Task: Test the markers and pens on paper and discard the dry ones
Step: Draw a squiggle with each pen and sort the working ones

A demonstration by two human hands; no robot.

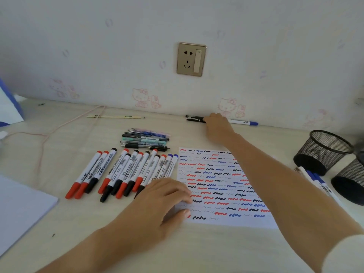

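My right hand (217, 126) reaches to the back of the desk (197, 249), its grip curled over the black pens (194, 118) lying against the wall, just beside a blue-capped marker (244, 122). My left hand (163, 198) lies flat, fingers relaxed, pressing the near left edge of the scribbled test paper (222, 186). Left of it lie the row of whiteboard markers (126, 172) and a pile of pens (145, 139).

A sheet of test paper (220, 186) lies mid-desk (197, 249). Just left of it lies a row of whiteboard markers (126, 172), with a cluster of pens (145, 139) behind them. Two mesh pen cups (323, 151) lie tipped at the right, markers (315, 179) before them. More pens (195, 118) lie along the wall, below the wall socket (191, 59).
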